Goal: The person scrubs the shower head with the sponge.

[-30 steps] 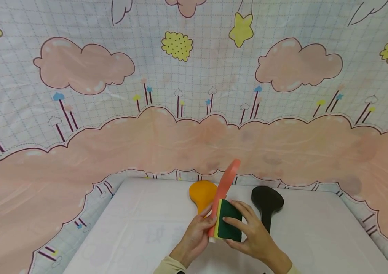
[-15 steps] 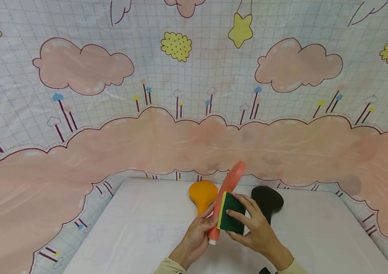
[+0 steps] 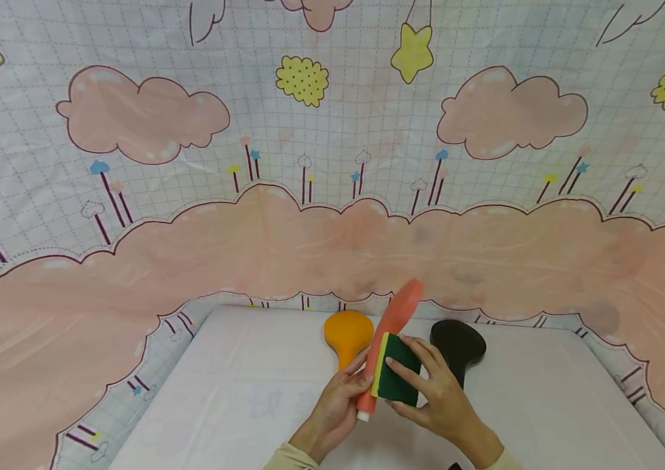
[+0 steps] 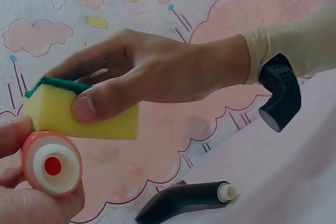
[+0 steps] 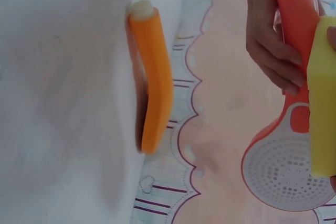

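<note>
Right hand: pinches the sponge between thumb and fingers, its yellow side against the red shower head.
Left hand: fingers curled round the red head's handle, holding it tilted above the surface.
Change: over the last second the sponge has slid up from the handle end toward the face, and the red head leans a little more to the right; the wiping stroke looks under way, not finished.
Left wrist view only: the handle's white end with a red hole, the thumb pressing the sponge's yellow foam.
Right wrist view only: the perforated spray face.
Lying by: orange head and black head rest on the surface.
</note>
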### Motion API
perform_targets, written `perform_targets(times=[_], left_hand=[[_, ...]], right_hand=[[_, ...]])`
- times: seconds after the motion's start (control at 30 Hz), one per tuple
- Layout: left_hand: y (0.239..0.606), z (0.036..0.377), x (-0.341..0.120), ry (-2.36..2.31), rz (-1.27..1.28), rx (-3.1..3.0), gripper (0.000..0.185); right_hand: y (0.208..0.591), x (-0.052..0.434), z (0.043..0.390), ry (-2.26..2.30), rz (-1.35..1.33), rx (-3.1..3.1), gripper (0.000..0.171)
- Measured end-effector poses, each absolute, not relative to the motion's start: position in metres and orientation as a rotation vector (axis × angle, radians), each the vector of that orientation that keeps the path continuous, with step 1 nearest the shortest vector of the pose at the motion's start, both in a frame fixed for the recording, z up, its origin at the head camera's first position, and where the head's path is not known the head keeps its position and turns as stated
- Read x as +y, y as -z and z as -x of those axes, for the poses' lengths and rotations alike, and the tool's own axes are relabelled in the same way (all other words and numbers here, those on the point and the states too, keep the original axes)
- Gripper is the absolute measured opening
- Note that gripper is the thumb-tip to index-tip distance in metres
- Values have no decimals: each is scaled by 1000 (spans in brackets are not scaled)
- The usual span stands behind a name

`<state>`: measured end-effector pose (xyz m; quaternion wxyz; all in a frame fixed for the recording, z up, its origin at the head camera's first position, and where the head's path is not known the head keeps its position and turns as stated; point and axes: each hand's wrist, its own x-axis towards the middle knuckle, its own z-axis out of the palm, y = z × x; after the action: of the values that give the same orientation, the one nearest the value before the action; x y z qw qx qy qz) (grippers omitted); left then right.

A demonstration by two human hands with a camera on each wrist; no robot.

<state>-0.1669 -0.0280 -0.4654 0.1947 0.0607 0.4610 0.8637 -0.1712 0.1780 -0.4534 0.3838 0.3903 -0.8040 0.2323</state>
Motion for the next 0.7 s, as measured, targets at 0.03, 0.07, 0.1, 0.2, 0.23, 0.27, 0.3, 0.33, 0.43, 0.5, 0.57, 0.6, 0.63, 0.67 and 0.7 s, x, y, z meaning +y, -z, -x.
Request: perform_targets(times=[0.03, 0.07, 0.1, 0.2, 0.23, 0.27, 0.3, 0.33, 0.43, 0.5, 0.57, 0.6, 0.63, 0.67, 0.7], left_hand=[[465, 166, -28, -2416, -158, 1297, 57], [465, 166, -28, -2413, -143, 1299, 57], [465, 165, -28, -2410, -136, 1303, 58], [464, 163, -28, -2403, -101, 1308, 59], [464, 163, -28, -2399, -101, 1313, 59], [464, 162, -28, -2398, -98, 1314, 59], [464, 161, -29, -2396, -91, 1315, 59], [464, 161, -29, -2393, -83, 1317, 59], [464, 159, -31, -2386, -73, 1327, 60], [464, 158, -32, -2379, -68, 1341, 61], [464, 158, -33, -2375, -72, 1360, 62], [464, 157, -33, -2373, -69, 1370, 62], [464, 157, -34, -2370, -75, 1386, 62], [464, 156, -34, -2367, -78, 1401, 62], [465, 156, -34, -2364, -82, 1421, 62]], right_hand=[[453, 179, 172, -592, -989, -2058, 55], [452, 180, 173, -588, -979, -2069, 55], [452, 181, 173, -583, -970, -2076, 55], [450, 183, 175, -574, -955, -2075, 55], [450, 184, 176, -573, -952, -2068, 54], [450, 184, 176, -566, -945, -2064, 54], [449, 185, 177, -559, -934, -2066, 54], [449, 185, 177, -554, -925, -2065, 54], [448, 186, 177, -540, -899, -2066, 55], [447, 187, 177, -536, -886, -2056, 56], [446, 188, 178, -544, -879, -2029, 56], [446, 189, 179, -546, -872, -2015, 56], [445, 190, 179, -546, -860, -2004, 56], [444, 190, 180, -549, -850, -1989, 56], [444, 191, 180, -551, -836, -1978, 55]])
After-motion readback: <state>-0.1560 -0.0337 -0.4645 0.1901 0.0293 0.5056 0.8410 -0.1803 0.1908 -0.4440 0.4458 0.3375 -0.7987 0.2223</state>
